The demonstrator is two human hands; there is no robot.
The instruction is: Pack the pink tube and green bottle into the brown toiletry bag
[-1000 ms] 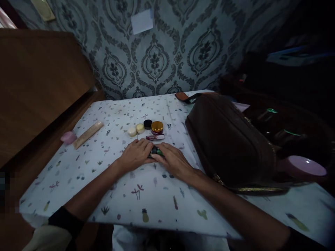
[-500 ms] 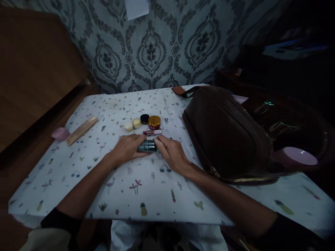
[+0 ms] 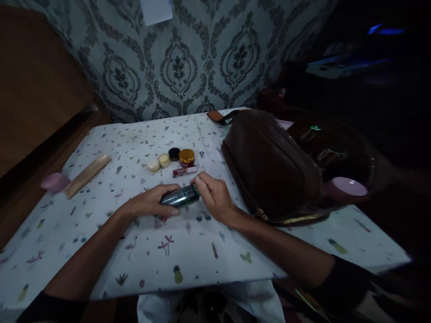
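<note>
A small dark green bottle (image 3: 180, 197) is held between both hands just above the table, its right end tilted slightly up. My left hand (image 3: 150, 202) grips the body from the left, the thumb lying along the near side. My right hand (image 3: 215, 197) is closed around the bottle's right end, and its fingers hide that end. Just beyond the bottle lies a small lip gloss tube (image 3: 185, 171). Behind it stand a gold-lidded jar (image 3: 186, 157), a black-lidded jar (image 3: 174, 154) and two small cream-coloured jars (image 3: 164, 160).
A beige tube (image 3: 86, 176) and a pink rounded container (image 3: 55, 182) lie at the left. A large brown bag (image 3: 269, 166) stands open on the right, a pink round item (image 3: 346, 187) at its opening. The printed tablecloth (image 3: 208, 255) covers the table against the wallpapered wall.
The bottle has turned from level to a tilt, with more of its body showing. My left hand has shifted left and toward me. The whole view has swung slightly right.
</note>
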